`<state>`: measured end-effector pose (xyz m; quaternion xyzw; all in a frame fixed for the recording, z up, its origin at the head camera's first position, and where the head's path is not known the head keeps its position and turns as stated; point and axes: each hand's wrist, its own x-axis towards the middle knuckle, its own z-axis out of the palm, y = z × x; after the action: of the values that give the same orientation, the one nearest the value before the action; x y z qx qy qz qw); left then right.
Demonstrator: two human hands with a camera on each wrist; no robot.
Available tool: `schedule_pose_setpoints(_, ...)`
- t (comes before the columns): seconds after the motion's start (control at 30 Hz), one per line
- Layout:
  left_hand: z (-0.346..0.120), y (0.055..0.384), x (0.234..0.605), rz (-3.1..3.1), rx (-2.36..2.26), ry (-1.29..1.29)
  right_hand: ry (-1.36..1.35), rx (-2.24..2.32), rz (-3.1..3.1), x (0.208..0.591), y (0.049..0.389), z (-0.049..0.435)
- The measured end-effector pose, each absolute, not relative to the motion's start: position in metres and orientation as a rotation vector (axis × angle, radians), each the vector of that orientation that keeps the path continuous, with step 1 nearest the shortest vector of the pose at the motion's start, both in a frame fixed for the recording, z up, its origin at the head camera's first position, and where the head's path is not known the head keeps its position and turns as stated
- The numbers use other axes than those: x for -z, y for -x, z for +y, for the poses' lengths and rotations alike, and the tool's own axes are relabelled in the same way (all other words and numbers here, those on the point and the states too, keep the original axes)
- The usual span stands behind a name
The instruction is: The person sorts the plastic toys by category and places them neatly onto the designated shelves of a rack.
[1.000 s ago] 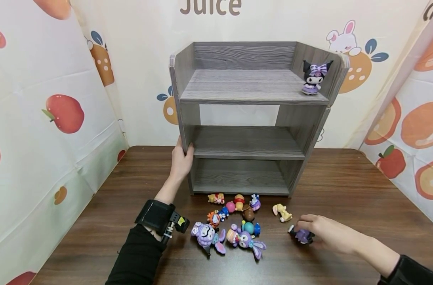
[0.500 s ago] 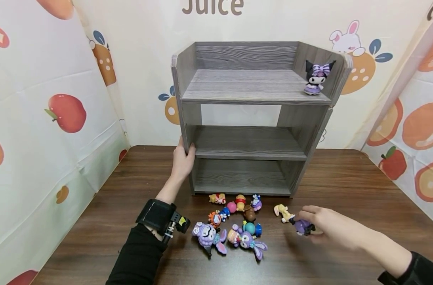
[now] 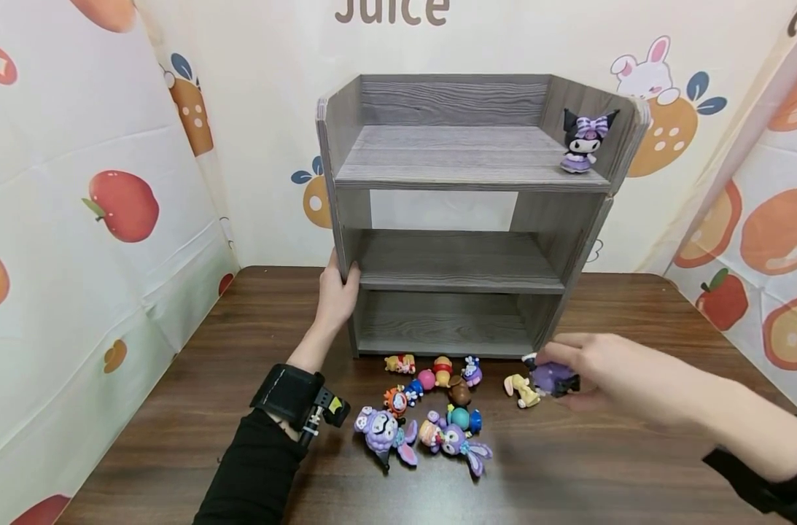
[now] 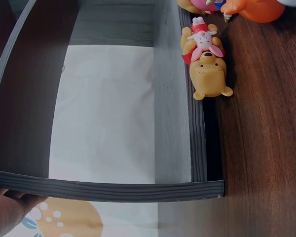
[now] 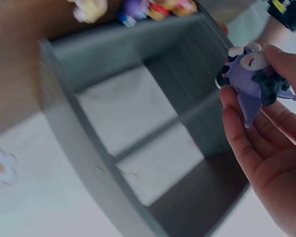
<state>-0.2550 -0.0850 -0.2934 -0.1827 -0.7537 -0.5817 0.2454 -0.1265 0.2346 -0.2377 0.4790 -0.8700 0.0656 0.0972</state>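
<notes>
My left hand [image 3: 337,297] grips the left side panel of a grey wood-grain shelf unit [image 3: 464,157], thumb at the front edge. In the left wrist view only a bit of that hand [image 4: 5,212] shows behind the panel. My right hand [image 3: 611,375] pinches a small purple-and-black figurine [image 5: 251,81] between thumb and fingers, just right of the lower shelf's corner. The figurine has a pale face and pointed purple parts. Close below it in the head view lies a yellow long-eared figurine [image 3: 521,391].
A black-eared figurine with a striped bow [image 3: 585,142] stands at the top shelf's right end. Several toy figurines lie before the unit, among them a bear [image 4: 209,76], a purple long-eared one [image 3: 460,446] and another purple one [image 3: 380,432]. Printed cloth hangs behind and at both sides.
My right hand has lifted the purple-and-black figurine from the table on the right and carried it up toward the shelf unit. My left hand keeps its grip on the side panel.
</notes>
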Motion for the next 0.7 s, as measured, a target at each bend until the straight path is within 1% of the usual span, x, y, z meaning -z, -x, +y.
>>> schedule_pose_setpoints(0.33, -0.085, 0.255, 0.293, -2.05, 1.581, 0.519, -1.349, -0.048, -2.509, 0.165, 0.127, 0.213)
schedule_pose_setpoints(0.6, -0.085, 0.255, 0.293, -2.051, 1.59, 0.506, -1.43, -0.045, -2.361, 0.12, 0.147, 0.199)
schedule_pose_setpoints(0.7, -0.085, 0.254, 0.293, -2.056, 1.592, 0.495, -1.391, 0.029, -2.348, 0.108, 0.159, 0.195)
